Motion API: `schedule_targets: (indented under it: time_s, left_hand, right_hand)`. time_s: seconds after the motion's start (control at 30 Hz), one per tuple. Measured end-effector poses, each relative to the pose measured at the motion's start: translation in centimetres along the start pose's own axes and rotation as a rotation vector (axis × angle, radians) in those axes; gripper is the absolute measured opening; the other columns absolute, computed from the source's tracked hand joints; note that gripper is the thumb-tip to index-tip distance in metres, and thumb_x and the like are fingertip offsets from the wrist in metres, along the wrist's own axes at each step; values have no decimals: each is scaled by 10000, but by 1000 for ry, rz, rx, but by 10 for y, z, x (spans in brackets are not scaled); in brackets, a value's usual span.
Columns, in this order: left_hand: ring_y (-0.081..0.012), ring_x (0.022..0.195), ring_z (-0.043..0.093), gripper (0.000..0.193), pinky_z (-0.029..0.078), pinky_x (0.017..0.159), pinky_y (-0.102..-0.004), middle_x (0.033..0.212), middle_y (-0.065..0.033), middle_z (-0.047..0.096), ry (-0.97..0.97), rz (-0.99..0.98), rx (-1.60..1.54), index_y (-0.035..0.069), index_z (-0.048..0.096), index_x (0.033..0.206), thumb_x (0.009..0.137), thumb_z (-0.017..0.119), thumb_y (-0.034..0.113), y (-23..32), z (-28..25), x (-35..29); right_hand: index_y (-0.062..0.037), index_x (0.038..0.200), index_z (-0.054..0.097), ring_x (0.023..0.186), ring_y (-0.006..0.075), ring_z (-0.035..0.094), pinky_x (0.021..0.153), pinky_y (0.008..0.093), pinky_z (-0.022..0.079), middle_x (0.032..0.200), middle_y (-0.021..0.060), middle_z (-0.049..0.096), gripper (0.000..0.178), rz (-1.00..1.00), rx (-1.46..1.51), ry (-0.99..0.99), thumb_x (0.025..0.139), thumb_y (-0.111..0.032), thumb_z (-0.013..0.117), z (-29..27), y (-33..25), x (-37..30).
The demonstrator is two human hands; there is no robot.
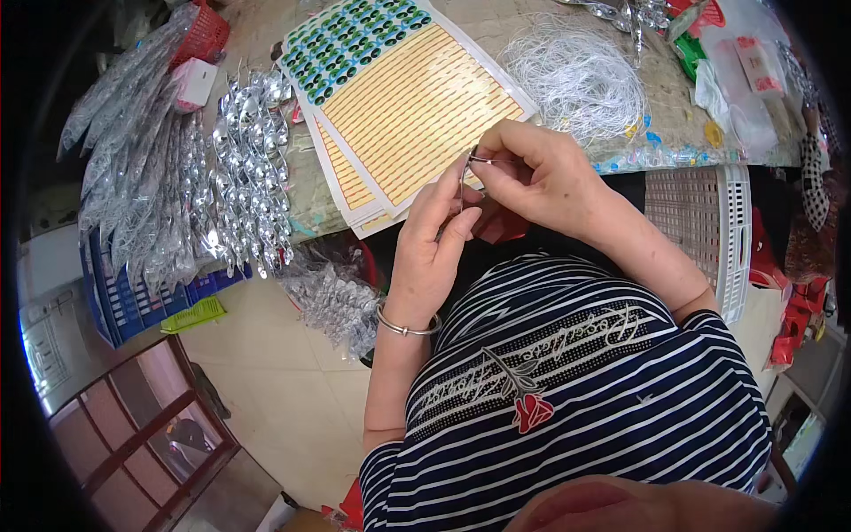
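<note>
In front of my chest, at the table's near edge, both hands come together around a small, thin, dark shiny piece [469, 163]. My left hand [427, 253] pinches its lower part between thumb and fingers. From the right, my right hand [545, 173] grips the upper end with thumb and index finger, its other fingers curled in. The piece's kind is too small to make out. Just beyond my hands lie stacked sticker sheets [417, 115], one yellow with red stripes, topped by a green and blue patterned sheet [350, 44].
A tangle of white cord [581, 80] lies right of the sheets. Silver twisted foil strips [253, 168] and plastic-wrapped bundles [146, 168] hang over the table's left edge. A red basket [202, 34] stands far left. Below are a blue crate [133, 297] and a white crate [731, 239].
</note>
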State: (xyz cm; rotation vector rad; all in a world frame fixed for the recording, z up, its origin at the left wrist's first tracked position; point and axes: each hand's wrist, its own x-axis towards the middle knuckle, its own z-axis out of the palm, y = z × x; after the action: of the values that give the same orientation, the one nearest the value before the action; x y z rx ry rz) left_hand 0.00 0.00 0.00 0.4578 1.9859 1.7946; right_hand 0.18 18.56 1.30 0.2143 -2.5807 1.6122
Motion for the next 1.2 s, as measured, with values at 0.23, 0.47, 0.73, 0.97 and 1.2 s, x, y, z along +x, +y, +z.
schedule_targets:
  time_s: [0.23, 0.47, 0.73, 0.97, 1.2]
  left_hand:
    - [-169, 872, 540, 555, 463, 807, -275, 965, -82, 528, 0, 164, 205, 86, 412, 1401, 874, 556, -11, -4, -2, 1]
    - [-163, 865, 538, 540, 457, 822, -271, 939, -68, 521, -17, 203, 312, 120, 449, 1383, 871, 563, -9, -5, 0, -3]
    - [-135, 829, 496, 533, 433, 790, -243, 913, -45, 509, -56, 173, 295, 60, 435, 1387, 872, 557, -5, -1, -2, -6]
    - [-118, 793, 488, 531, 436, 733, -222, 913, -39, 507, -43, 267, 333, 66, 451, 1380, 867, 557, -24, -6, -3, -7]
    - [-150, 848, 532, 520, 452, 804, -248, 936, -57, 523, -27, 146, 234, 99, 488, 1356, 859, 574, -26, -7, -5, -12]
  right_hand:
    - [-12, 965, 533, 547, 22, 434, 481, 191, 351, 639, -34, 481, 207, 97, 97, -49, 832, -105, 663, -2, -12, -6]
    - [-8, 1073, 453, 716, 25, 472, 585, 176, 381, 828, 3, 508, 258, 253, 319, -108, 880, -84, 607, -2, -7, -9]
    - [-12, 1100, 560, 597, 40, 359, 520, 199, 291, 741, -26, 458, 261, 393, 733, -188, 990, -227, 462, -6, 7, -8]
    - [-17, 1041, 622, 566, 39, 315, 511, 201, 261, 622, -66, 389, 300, 437, 773, -195, 992, -268, 465, -8, 4, -7]
    - [-39, 1010, 639, 612, 14, 442, 523, 168, 349, 675, -47, 524, 182, 422, 692, -86, 938, -197, 584, -3, -1, -10]
